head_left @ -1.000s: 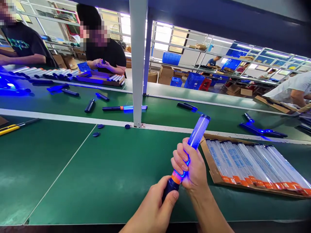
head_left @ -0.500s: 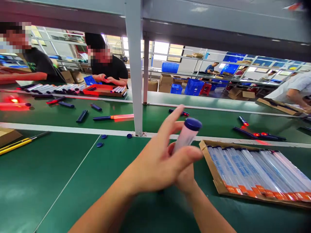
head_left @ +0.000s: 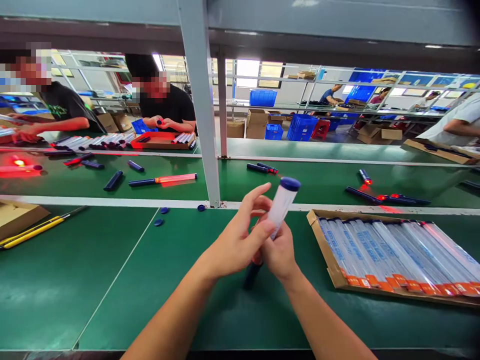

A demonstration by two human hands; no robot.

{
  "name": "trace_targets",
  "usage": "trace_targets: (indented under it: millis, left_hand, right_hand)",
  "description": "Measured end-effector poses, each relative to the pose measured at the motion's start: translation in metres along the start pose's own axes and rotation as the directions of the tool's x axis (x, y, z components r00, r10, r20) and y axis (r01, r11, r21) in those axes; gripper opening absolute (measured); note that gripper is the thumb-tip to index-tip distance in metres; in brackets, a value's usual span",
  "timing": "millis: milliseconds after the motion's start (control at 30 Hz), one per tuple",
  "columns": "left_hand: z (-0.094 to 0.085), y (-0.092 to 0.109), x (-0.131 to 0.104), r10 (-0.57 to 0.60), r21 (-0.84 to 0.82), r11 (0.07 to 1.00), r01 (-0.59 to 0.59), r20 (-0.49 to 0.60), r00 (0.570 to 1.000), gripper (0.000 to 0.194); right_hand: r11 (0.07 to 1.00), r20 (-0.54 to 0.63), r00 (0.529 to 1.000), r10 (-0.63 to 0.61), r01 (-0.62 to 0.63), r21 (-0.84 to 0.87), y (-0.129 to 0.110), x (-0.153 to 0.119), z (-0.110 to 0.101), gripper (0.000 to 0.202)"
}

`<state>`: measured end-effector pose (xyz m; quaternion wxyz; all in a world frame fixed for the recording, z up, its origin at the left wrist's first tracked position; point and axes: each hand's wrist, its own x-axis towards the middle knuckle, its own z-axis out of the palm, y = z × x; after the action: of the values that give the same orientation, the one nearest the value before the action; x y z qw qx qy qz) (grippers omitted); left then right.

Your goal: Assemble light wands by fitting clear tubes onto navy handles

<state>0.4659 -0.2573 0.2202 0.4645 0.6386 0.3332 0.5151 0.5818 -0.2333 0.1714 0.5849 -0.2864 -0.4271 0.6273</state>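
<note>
In the head view, a light stick with a whitish clear tube, a dark blue end cap and a dark blue handle tilts upward in front of me. My right hand is closed around its middle, and the handle pokes out below. My left hand is against the stick from the left, its thumb over the tube and its fingers loosely spread beside it. Part of the tube is covered by the hands. To the right, a cardboard tray holds several clear tubes with blue print and orange ends.
Three loose blue caps lie near the white rail. Yellow-handled tools and a cardboard box are at left. Beyond the rail, dark handles and a lit red stick lie on a green belt. A metal post rises ahead; co-workers sit across.
Both hands and the light stick have shifted slightly left, exposing the dark handle below. My left hand's thumb has come in over the tube. The camera view has tilted a little.
</note>
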Motion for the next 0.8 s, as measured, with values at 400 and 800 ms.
trace_targets:
  millis: [400,800]
  left_hand:
    - [0.050,-0.074,-0.047,-0.524,0.341,0.764,0.547,-0.167,0.835,0.009]
    - [0.007,-0.085,0.050,-0.400,0.907,0.349,0.234,-0.082,0.913,0.029]
  right_hand:
    - [0.948,-0.181,0.978,0.101,-0.040,0.316,0.007,0.013,-0.019,0.028]
    - [0.878,-0.313,0.902,-0.297,0.129,-0.462,-0.022,0.038,-0.112,0.048]
